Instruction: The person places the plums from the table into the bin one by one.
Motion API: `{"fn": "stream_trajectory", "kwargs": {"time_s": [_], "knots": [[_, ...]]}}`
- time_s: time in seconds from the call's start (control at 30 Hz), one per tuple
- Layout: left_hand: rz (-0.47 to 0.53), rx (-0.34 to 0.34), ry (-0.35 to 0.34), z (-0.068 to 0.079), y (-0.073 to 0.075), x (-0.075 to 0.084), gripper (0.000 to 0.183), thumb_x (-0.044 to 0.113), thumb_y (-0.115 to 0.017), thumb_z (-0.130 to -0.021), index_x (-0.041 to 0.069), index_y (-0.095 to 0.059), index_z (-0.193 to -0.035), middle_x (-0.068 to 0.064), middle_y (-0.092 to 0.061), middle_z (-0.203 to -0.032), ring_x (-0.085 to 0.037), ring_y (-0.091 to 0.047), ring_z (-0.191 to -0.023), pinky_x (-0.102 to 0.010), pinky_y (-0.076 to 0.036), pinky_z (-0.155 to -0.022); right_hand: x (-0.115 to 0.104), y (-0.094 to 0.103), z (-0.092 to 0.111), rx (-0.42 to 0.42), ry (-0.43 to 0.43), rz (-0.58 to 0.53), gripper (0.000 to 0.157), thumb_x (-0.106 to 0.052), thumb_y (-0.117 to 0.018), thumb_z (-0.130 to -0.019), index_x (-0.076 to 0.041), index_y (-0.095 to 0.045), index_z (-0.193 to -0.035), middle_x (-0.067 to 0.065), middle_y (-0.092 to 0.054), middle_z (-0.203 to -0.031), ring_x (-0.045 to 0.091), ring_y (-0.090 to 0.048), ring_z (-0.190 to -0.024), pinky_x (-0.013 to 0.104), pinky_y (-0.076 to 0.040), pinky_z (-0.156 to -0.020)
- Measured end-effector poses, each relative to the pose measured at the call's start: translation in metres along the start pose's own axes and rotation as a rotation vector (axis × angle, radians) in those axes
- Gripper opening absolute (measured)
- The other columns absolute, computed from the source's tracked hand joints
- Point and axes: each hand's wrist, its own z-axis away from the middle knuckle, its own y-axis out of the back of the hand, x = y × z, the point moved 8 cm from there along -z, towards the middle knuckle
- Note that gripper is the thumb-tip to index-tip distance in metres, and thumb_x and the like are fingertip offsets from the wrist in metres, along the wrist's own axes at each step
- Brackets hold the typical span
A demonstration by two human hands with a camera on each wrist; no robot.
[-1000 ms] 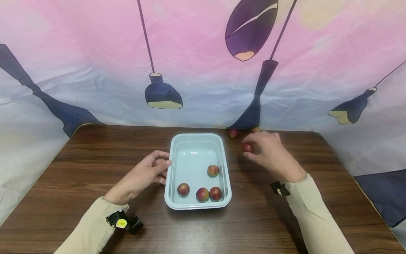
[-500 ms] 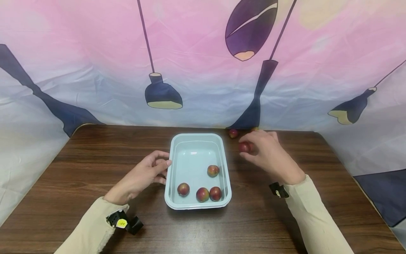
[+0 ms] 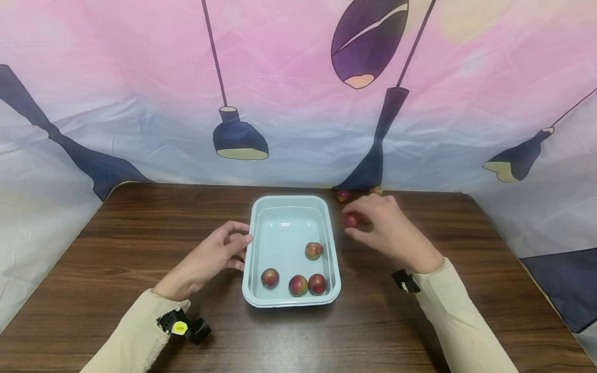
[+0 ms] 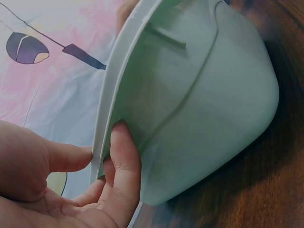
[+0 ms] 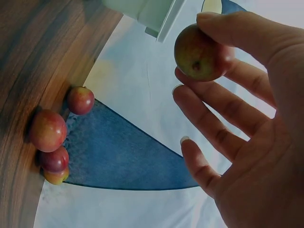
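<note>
A pale blue-green plastic tray [image 3: 285, 228] stands on the table with several red-green plums [image 3: 298, 285] inside, mostly at its near end. My left hand [image 3: 219, 252] holds the tray's left rim; in the left wrist view the thumb [image 4: 71, 158] lies on the rim and the fingers [image 4: 126, 175] curl beneath it. To the right of the tray, my right hand [image 3: 389, 228] pinches one plum [image 5: 202, 53] between thumb and fingers, raised off the table. Further back lie more plums [image 5: 47, 130], partly hidden by this hand in the head view.
One loose plum [image 3: 343, 195] sits by the back edge of the dark wood table [image 3: 154, 228]. Behind the table hangs a printed cloth [image 3: 298, 103] in pink and blue. Each wrist wears a black camera mount [image 3: 179, 324].
My right hand has moved left toward the tray, carrying the pinched plum. The left hand and the tray have stayed in place.
</note>
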Motion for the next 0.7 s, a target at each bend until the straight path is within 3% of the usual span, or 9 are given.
{"fn": "stream_trajectory", "kwargs": {"time_s": [0.2, 0.5, 0.7], "knots": [[0.001, 0.000, 0.001, -0.0003, -0.0001, -0.0007, 0.046, 0.022, -0.050, -0.109, -0.004, -0.035, -0.144, -0.023, -0.062, -0.120, -0.018, -0.068, -0.093, -0.031, -0.062, -0.078, -0.0033, -0.0017, -0.0001, -0.008, 0.020, -0.009, 0.031, -0.027, -0.082, -0.087, -0.018, -0.071, -0.115, -0.010, -0.067, -0.095, 0.015, -0.060, -0.097, 0.039, -0.035, -0.093], [-0.001, 0.003, 0.001, 0.0003, 0.0003, 0.0005, 0.045, 0.021, -0.050, -0.109, -0.004, -0.035, -0.143, -0.022, -0.062, -0.119, -0.017, -0.068, -0.092, -0.030, -0.062, -0.077, -0.0100, -0.0041, -0.0026, -0.032, 0.085, -0.032, 0.027, -0.024, -0.081, -0.089, -0.015, -0.072, -0.113, -0.008, -0.064, -0.093, 0.013, -0.058, -0.095, 0.035, -0.050, -0.092], [-0.003, -0.003, 0.000, 0.0010, -0.0001, 0.0009, 0.046, 0.021, -0.049, -0.109, -0.005, -0.035, -0.143, -0.022, -0.063, -0.117, -0.017, -0.068, -0.091, -0.030, -0.062, -0.078, -0.0101, -0.0043, -0.0028, -0.038, 0.078, -0.041, 0.028, -0.024, -0.081, -0.088, -0.016, -0.071, -0.114, -0.008, -0.064, -0.094, 0.012, -0.057, -0.095, 0.033, -0.052, -0.088]]}}
